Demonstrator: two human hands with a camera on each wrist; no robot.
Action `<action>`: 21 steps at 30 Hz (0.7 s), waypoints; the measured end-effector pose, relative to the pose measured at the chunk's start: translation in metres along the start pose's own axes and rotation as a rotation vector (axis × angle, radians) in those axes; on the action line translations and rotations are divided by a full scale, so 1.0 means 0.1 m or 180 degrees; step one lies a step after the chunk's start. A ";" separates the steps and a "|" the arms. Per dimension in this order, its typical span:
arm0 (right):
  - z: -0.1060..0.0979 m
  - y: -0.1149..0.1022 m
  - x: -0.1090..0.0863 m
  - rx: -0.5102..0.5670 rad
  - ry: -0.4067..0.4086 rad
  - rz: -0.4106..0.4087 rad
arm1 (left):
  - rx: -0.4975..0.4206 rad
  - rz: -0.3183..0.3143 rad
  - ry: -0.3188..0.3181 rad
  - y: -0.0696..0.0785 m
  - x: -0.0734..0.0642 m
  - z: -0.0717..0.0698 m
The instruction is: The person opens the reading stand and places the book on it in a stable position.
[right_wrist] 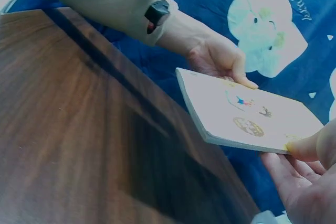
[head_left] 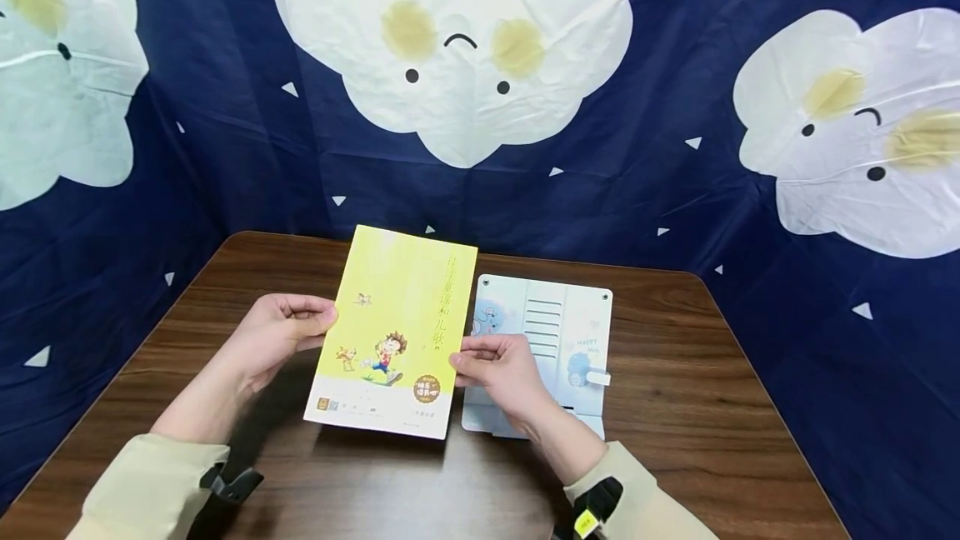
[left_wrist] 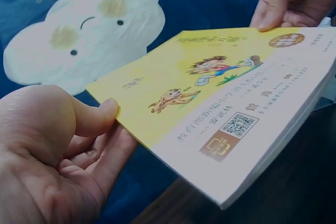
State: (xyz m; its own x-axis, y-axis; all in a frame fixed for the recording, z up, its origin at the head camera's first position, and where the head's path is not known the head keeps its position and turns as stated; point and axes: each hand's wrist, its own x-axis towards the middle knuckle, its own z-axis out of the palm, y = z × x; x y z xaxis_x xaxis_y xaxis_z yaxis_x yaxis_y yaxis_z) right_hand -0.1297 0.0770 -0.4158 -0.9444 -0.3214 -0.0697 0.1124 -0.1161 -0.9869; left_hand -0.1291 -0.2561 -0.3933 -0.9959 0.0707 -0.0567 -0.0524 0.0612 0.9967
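A yellow and white children's book (head_left: pixel 397 307) is held up above the table, its illustrated cover facing up. My left hand (head_left: pixel 281 336) pinches its left edge, thumb on the cover and fingers beneath, as the left wrist view of the book (left_wrist: pixel 210 108) also shows. On the opposite edge, my right hand (head_left: pixel 506 377) pinches the book with its thumb on top. In the right wrist view the book (right_wrist: pixel 247 114) hangs between both hands, casting a shadow on the wood. Behind my right hand lies a pale blue, opened-out folder-like case (head_left: pixel 570 315) with slots and cartoon prints, partly covered by the hand.
The brown wooden table (head_left: pixel 675 440) has its far edge against a dark blue cloth (head_left: pixel 420 190) printed with white clouds and small triangles. The cloth also rises at the left and right sides. Black bands (head_left: pixel 228 486) are worn on both wrists.
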 end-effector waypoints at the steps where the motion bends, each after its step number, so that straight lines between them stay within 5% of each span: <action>1: -0.02 -0.03 0.00 -0.0034 0.0010 -0.0036 | 0.0005 0.0034 0.0004 0.02 0.01 0.02; 21: -0.50 -0.55 0.05 -0.0657 0.0343 -0.0533 | 0.0314 0.0537 0.0121 0.46 0.27 0.54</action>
State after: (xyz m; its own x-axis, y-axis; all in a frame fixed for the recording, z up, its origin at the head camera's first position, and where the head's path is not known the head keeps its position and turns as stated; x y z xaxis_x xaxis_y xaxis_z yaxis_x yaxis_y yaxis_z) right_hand -0.1561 0.1289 -0.3693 -0.9731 -0.2110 0.0925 -0.1028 0.0383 -0.9940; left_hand -0.1542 -0.1972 -0.3525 -0.9921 0.0508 0.1148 0.1212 0.1491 0.9814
